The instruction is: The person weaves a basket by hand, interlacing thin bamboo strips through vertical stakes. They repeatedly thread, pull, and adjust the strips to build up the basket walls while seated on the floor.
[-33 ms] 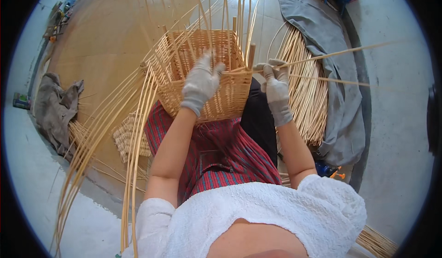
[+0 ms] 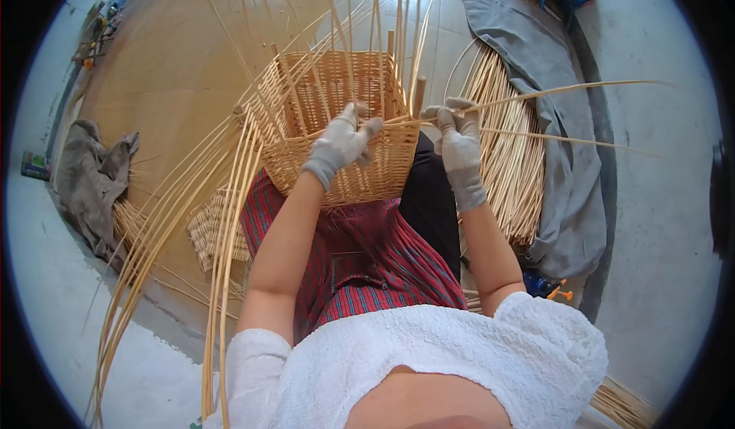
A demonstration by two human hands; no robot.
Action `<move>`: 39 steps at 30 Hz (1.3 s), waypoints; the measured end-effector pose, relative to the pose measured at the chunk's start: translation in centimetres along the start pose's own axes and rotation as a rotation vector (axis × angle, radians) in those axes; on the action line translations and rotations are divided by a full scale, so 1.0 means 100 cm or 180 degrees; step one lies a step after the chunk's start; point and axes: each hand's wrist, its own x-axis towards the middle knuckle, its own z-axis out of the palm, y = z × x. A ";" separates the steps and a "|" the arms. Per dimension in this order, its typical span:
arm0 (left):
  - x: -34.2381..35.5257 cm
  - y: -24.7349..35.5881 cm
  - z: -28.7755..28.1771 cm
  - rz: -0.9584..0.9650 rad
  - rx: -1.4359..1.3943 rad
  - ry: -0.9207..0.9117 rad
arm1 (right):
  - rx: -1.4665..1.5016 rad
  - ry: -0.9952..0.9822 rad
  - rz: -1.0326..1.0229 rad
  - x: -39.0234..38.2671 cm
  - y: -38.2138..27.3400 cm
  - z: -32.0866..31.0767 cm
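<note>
A square wicker basket [image 2: 361, 172] rests on my lap, its far and left sides woven and its upright cane stakes rising past the rim. My left hand [image 2: 337, 144], in a grey-white glove, is closed at the near rim, its thumb and fingers pinching a cane strand. Just outside the right corner post [image 2: 419, 96], my gloved right hand [image 2: 459, 142] is pinched round long weaving canes [image 2: 559, 90] that stretch away to the right. My fingers partly cover the near rim.
A bundle of loose canes [image 2: 509, 161] lies to the right beside a grey cloth [image 2: 574, 191]. Long canes [image 2: 172, 191] fan out from the basket's left corner. A woven panel [image 2: 218, 226] and a crumpled grey cloth [image 2: 88, 176] lie at left.
My left hand has shifted slightly right and down along the near rim. The free ends of the canes at right have swung a little; the right hand has barely moved.
</note>
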 end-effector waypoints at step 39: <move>-0.114 -0.132 -0.096 0.2296 -0.1116 0.2045 | -0.0987 -0.3747 -0.3177 -0.147 0.011 0.166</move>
